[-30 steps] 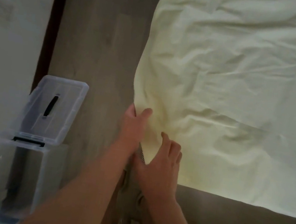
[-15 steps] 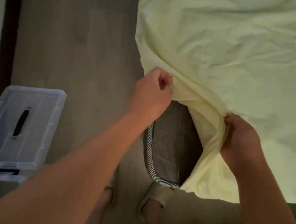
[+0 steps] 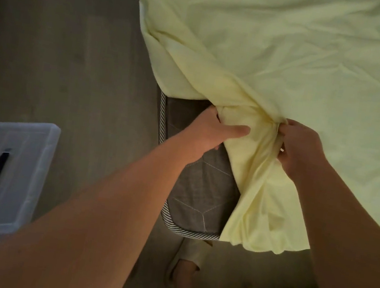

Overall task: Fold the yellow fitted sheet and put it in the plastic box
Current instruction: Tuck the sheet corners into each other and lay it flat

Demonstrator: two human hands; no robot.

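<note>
The sheet [image 3: 295,61], pale yellow, thin woven cloth with soft creases, covers most of the mattress [image 3: 197,189] and reaches past the frame's top and right edges. At the near left corner of the mattress the sheet's corner is off. It is gathered into a thick twisted bunch, with a loose pleated flap hanging down over the near edge. The left hand [image 3: 213,132] grips this bunch from the left: the fingers go under the cloth and out of sight, and the thumb lies straight across the top of it. The right hand [image 3: 301,148] holds the same bunch from the right, just beside the left hand, with fingers curled tight and pinching the gathered folds. Both forearms are bare. The bared mattress corner is rounded, in grey quilted fabric with pale stitched lines forming angular panels, and striped cord piping runs round its edge. The box [image 3: 5,165] sits on the floor [image 3: 74,52] at the frame's lower left, well apart from the mattress. It is translucent, frosted plastic, rectangular with rounded corners; its ribbed lid, which has a black slot-shaped handle, faces the camera. Whether the lid is shut cannot be told, and the interior is not visible. The floor is dull grey-brown with a faint wood grain. Below the mattress corner, a foot in a pale slipper [image 3: 190,250] stands on the floor, dim and blurred.
</note>
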